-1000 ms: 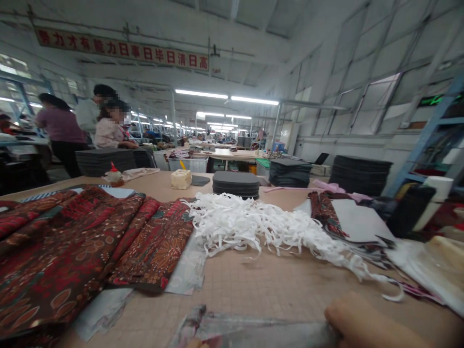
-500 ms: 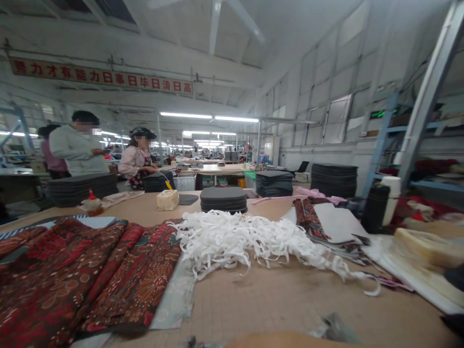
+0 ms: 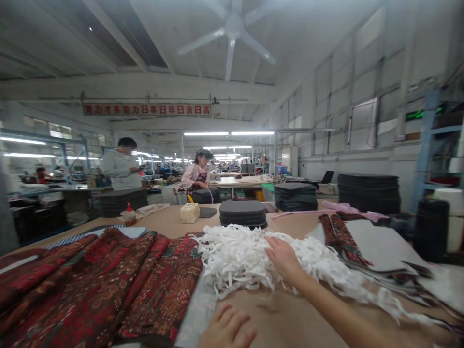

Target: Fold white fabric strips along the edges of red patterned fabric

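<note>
A tangled heap of white fabric strips [image 3: 235,258] lies on the brown table. My right hand [image 3: 284,258] reaches over from the right and rests on the middle of this heap. Its fingers are stretched out, the tips partly lost among the strips, and no grip shows. Low in the picture, my left hand [image 3: 228,328] hangs over the near part of the table, slightly blurred. Its fingers are loosely bent and apart, with nothing seen in them. Left of it lies folded red and brown patterned fabric [image 3: 155,290], with a pale sheet [image 3: 194,309] along its edge.
Stacks of dark grey pads [image 3: 242,212] stand at the back. A yellowish block [image 3: 189,213] and a red-tipped bottle [image 3: 128,215] sit behind the fabric. Patterned and white pieces [image 3: 386,245] lie right, near a black thread cone [image 3: 431,227]. Two people work beyond the table.
My right hand has come into view onto the white strips, and my left hand has appeared at the bottom. The view has turned left and tilted up, shifting the scene right and down.
</note>
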Tool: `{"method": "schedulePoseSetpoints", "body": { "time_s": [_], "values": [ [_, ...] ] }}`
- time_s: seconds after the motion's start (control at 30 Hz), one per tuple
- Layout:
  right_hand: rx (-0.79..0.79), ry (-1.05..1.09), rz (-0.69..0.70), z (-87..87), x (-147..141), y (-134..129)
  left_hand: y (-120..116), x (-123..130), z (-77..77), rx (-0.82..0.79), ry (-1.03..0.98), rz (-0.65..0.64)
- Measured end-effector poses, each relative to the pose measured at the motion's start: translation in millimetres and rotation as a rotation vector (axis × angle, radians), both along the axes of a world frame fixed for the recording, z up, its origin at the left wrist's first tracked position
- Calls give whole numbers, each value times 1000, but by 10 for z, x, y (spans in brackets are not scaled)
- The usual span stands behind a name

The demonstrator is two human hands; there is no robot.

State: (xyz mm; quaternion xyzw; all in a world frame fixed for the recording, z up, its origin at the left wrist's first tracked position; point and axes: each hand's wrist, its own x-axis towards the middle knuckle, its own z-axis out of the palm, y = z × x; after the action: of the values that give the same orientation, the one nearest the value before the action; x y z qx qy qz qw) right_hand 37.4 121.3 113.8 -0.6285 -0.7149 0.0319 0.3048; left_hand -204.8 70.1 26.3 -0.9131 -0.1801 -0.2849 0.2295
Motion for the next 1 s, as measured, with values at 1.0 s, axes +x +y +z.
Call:
{"method": "schedulePoseSetpoints", "body": {
  "time_s": [1.0],
  "values": [
    [-63,447,99,279,573,-1073,304,872,870,-779,-315,78]
  ]
}}
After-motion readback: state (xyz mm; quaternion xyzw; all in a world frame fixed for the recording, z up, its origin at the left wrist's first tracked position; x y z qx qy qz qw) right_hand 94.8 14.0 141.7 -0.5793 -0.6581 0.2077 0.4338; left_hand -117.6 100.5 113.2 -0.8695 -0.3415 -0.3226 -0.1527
